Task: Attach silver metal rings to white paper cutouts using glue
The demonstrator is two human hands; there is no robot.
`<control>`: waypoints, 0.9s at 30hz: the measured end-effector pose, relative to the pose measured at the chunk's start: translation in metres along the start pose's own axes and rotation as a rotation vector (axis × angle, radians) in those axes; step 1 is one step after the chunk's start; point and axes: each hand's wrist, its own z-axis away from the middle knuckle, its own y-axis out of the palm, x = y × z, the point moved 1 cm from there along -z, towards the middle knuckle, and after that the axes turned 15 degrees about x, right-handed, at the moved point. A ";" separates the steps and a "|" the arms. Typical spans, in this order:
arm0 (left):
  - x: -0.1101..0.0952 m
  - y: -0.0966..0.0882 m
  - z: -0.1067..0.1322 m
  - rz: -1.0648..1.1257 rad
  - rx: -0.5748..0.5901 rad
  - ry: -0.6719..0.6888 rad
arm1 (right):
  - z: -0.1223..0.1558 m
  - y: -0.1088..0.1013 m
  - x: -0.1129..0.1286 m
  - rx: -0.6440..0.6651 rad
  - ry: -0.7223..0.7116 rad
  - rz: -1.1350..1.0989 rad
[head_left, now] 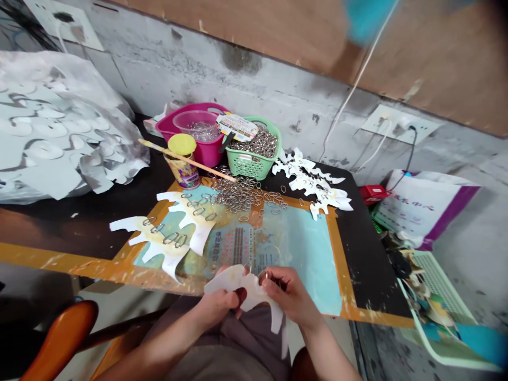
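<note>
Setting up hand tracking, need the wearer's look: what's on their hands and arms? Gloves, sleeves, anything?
The left hand and right hand are bare: no gloves, and no tape or markings show. The left forearm and right forearm are bare too, with no sleeves, watch, bracelet or cables in view.

hands (216, 306) 2 | white paper cutouts lying left (169, 255) 2 | green basket (248, 166) 1 | pink tub (208, 152) 1 | paintbrush (186, 161) 1
</note>
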 end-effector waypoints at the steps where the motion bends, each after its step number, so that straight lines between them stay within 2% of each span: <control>1: -0.006 -0.004 0.002 -0.007 -0.013 0.029 | 0.001 -0.002 0.004 -0.020 0.024 0.058; 4: -0.030 -0.012 0.007 -0.108 0.020 0.049 | 0.004 -0.006 0.017 -0.026 0.073 0.226; 7: -0.051 -0.013 0.010 -0.424 0.116 -0.074 | 0.003 -0.008 0.029 0.035 0.046 0.437; 10: -0.060 -0.010 0.009 -0.693 0.132 -0.166 | 0.002 -0.008 0.038 0.042 0.005 0.669; 12: -0.061 -0.007 0.007 -0.750 0.140 -0.160 | 0.001 -0.007 0.044 0.020 -0.017 0.786; 15: -0.060 -0.003 0.005 -0.673 0.153 -0.127 | 0.000 -0.002 0.051 0.032 -0.023 0.851; 18: -0.056 0.002 0.007 -0.441 0.185 -0.131 | -0.003 0.002 0.052 0.118 -0.022 0.698; 21: -0.044 0.010 0.014 -0.092 0.212 -0.130 | -0.009 0.009 0.041 0.181 -0.098 0.345; 24: -0.029 0.018 0.020 0.103 0.158 -0.088 | -0.014 0.019 0.018 0.131 -0.199 0.058; 27: -0.021 0.017 0.019 0.169 0.119 -0.051 | -0.015 0.026 -0.005 0.044 -0.158 -0.088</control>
